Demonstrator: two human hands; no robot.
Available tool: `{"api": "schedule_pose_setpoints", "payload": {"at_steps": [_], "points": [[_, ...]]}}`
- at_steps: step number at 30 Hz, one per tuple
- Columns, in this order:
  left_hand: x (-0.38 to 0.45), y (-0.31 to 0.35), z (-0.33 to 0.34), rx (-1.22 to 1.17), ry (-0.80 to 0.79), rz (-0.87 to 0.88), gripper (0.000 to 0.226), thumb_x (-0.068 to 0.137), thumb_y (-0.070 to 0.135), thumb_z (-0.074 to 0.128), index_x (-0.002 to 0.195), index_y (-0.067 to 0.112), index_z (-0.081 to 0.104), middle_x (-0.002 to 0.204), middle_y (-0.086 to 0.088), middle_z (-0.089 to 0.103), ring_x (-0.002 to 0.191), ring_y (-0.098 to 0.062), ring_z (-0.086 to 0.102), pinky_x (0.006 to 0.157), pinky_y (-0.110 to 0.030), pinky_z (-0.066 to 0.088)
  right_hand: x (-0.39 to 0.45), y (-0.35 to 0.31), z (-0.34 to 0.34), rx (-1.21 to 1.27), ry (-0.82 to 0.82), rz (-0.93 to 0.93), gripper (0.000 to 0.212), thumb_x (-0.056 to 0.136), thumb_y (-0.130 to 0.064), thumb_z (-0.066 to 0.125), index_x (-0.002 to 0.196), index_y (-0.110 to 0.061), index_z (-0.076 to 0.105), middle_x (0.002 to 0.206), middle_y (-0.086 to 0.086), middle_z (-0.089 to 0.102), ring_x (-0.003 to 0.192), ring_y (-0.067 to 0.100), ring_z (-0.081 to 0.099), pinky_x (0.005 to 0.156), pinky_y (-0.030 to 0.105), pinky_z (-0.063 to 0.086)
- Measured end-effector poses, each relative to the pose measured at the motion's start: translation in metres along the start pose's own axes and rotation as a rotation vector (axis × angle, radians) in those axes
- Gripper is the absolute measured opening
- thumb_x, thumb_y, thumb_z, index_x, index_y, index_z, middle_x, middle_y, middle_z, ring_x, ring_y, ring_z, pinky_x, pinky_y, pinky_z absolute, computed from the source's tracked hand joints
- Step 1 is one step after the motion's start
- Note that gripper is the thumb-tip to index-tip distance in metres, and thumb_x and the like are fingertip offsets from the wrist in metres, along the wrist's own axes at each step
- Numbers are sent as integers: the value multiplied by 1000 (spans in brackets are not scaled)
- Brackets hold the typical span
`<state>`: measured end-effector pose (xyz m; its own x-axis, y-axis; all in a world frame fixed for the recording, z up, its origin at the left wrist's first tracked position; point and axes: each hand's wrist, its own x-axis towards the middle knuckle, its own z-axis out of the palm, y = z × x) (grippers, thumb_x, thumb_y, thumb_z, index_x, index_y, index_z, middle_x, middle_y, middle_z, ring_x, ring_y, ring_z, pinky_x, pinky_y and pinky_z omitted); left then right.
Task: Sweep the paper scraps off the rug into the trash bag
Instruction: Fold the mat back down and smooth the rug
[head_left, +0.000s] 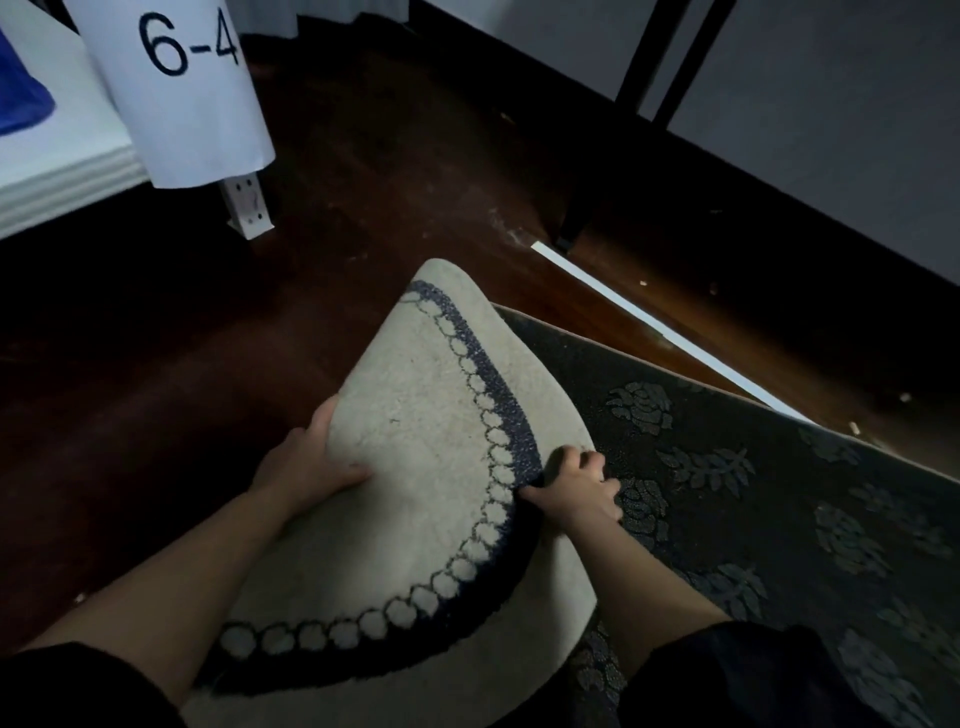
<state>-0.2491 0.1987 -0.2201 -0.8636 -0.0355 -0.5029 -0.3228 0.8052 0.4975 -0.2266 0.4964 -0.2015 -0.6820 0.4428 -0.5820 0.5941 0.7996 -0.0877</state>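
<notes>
I judge the round cream pile rug with dark scalloped border (415, 441), at six o'clock, soft and floppy, best gripped at opposite edges, where my left hand (306, 462) and right hand (576, 486) pinch it.

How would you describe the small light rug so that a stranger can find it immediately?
On the dark wooden floor lies a dark floral carpet. At its left edge, both hands lift the cream round rug, ringed by a blue scalloped band.

Two bare forearms; dark short sleeves (78, 680) at upper arms; no rings or watch visible.
</notes>
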Motion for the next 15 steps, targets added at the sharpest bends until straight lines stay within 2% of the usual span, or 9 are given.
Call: {"api": "schedule_pose_setpoints", "payload": {"at_steps": [3,6,8,11,13,15], "points": [[-5,24,21,-8,-49,5,108,69,59,74,148,48,1,138,-12,43,120,-35,52,98,-39,44,7,23,-16,132,63,199,98,80,-59,67,150,-15,14,151,13,21,137,38,26,106,49,35],[-10,47,41,-12,-85,34,109,73,55,74,151,42,-1,138,-14,40,122,-35,50,103,-38,41,13,48,-28,193,82,313,105,79,-59,68,153,-16,8,151,17,27,138,37,28,110,46,29],[-13,62,53,-15,-126,79,110,75,53,73,152,41,-4,137,-14,38,123,-35,49,105,-36,39,15,61,-32,202,67,360,106,76,-59,71,151,-14,12,149,17,31,137,35,29,110,45,27],[-15,79,68,12,-171,141,114,77,54,71,151,38,-14,139,-16,33,126,-36,46,107,-37,37,16,79,-30,257,76,409,104,70,-55,77,145,-9,20,144,19,33,136,36,32,109,46,32],[-16,87,76,39,-160,172,114,79,54,69,151,35,-17,140,-15,30,125,-36,45,107,-39,37,19,92,-30,314,75,442,111,67,-55,80,147,-9,17,147,20,29,136,39,30,111,49,31],[-20,90,82,113,-69,203,112,79,56,66,152,32,-16,141,-11,29,125,-34,44,104,-39,39,21,102,-30,375,72,491,121,64,-55,83,151,-12,11,151,20,23,139,41,25,112,52,27]]}}
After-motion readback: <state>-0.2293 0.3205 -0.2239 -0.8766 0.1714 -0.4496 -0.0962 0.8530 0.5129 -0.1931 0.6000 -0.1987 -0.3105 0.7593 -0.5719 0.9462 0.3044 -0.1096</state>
